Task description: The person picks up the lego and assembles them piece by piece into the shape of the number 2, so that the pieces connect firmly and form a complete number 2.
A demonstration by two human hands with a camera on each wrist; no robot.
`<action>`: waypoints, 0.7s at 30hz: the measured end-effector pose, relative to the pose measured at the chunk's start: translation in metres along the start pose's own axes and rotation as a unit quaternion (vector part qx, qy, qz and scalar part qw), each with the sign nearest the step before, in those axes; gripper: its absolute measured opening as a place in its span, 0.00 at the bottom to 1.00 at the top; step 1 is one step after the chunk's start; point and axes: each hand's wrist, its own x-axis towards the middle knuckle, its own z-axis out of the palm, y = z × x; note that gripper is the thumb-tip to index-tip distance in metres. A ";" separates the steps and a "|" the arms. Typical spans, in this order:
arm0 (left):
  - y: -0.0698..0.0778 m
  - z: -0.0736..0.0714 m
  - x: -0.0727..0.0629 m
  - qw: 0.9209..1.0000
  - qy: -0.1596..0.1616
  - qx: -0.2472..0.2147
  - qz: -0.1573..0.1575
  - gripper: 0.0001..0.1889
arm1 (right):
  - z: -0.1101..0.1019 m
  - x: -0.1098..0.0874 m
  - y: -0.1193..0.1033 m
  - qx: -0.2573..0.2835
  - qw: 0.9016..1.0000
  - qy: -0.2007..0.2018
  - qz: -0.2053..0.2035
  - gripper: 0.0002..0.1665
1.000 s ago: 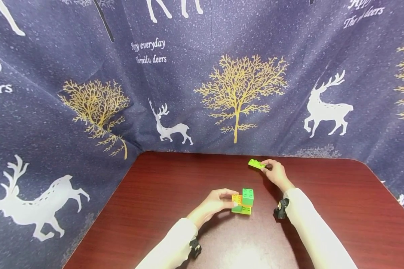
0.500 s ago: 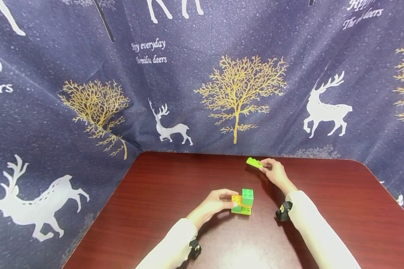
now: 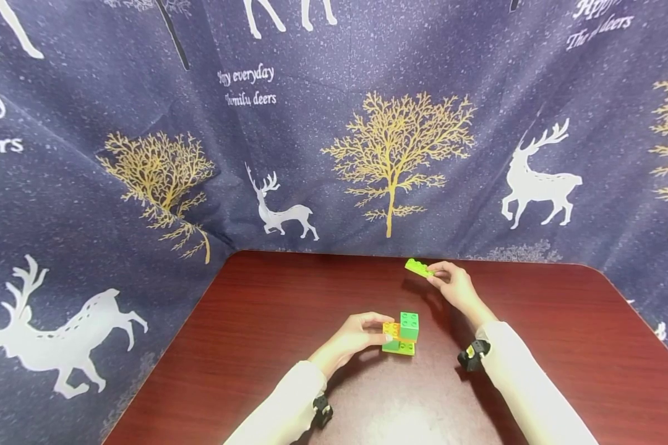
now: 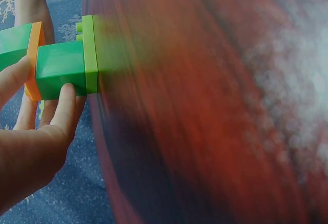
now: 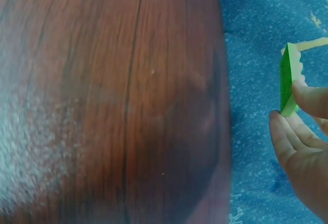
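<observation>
My left hand (image 3: 356,334) grips a small stack of toy building bricks by its left side. In the left wrist view the stack shows a lime base plate (image 4: 90,55), a green brick (image 4: 60,70) on it, an orange plate (image 4: 34,62) above that, and another green brick (image 4: 13,44) at the top, offset to one side. Thumb and fingers press the orange plate and the lower green brick. My right hand (image 3: 455,287) pinches one end of a thin lime building plate (image 3: 419,267), studs up, held tilted near the table's far edge. Its flat underside (image 5: 285,80) faces the right wrist camera.
The table (image 3: 289,290) is dark red wood, with a bright glare near the front. Behind it hangs a dark blue cloth (image 3: 345,173) printed with deer and trees. A black wrist camera (image 3: 473,355) sits on the right sleeve, another (image 3: 322,411) on the left.
My right hand has lifted the lime plate slightly and shifted it a little left, its far end now tipped higher. The left hand and the stack stay almost where they were.
</observation>
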 end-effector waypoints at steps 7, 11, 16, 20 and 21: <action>-0.003 -0.001 0.002 1.000 -0.001 0.000 -0.004 0.19 | -0.002 -0.004 -0.009 0.013 1.000 -0.003 -0.007 0.12; -0.004 -0.001 0.003 1.000 -0.003 0.001 -0.004 0.19 | -0.003 -0.007 -0.012 0.017 1.000 -0.005 -0.010 0.12; -0.004 -0.001 0.003 1.000 -0.005 0.000 -0.001 0.19 | -0.004 -0.009 -0.018 0.024 1.000 -0.009 -0.016 0.12; -0.003 -0.001 0.003 1.000 -0.006 -0.002 0.001 0.19 | -0.004 -0.012 -0.022 0.031 0.999 -0.008 -0.025 0.12; -0.003 -0.001 0.003 1.000 -0.006 -0.002 -0.001 0.19 | -0.004 -0.013 -0.023 0.034 0.999 -0.011 -0.028 0.12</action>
